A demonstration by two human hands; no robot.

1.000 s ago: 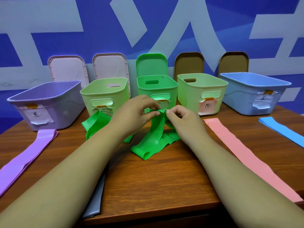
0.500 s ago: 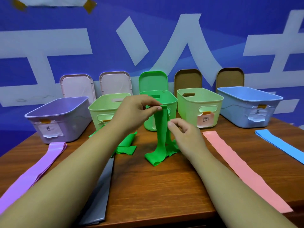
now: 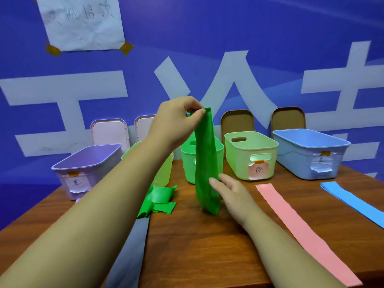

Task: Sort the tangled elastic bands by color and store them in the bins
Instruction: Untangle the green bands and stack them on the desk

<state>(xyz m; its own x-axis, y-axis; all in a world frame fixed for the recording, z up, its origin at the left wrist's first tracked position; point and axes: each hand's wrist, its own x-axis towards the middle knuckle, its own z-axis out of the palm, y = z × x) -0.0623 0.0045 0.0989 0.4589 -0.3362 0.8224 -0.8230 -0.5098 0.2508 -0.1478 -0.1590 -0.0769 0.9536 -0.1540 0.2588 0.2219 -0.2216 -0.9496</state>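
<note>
My left hand (image 3: 176, 119) pinches the top end of a green elastic band (image 3: 205, 163) and holds it up, so it hangs straight down to the table in front of the green bin (image 3: 188, 163). My right hand (image 3: 230, 193) is low beside the band's lower part, fingers straight, fingertips touching it. A second green band (image 3: 160, 199) lies crumpled on the table to the left. A pink band (image 3: 295, 223), a blue band (image 3: 353, 200) and a grey band (image 3: 133, 250) lie flat on the table.
Five open bins stand in a row at the back: purple (image 3: 87, 163), pale green (image 3: 164, 171) behind my left arm, green, pale green (image 3: 249, 154) with a pink label, and blue (image 3: 311, 154). Lids (image 3: 110, 132) lean against the blue wall behind them. The wooden table's front edge (image 3: 207, 283) is near.
My left hand has raised the green band's end high, lifting it free of the other green band. My right hand let go of it and now touches its lower part. The view has tilted up.
</note>
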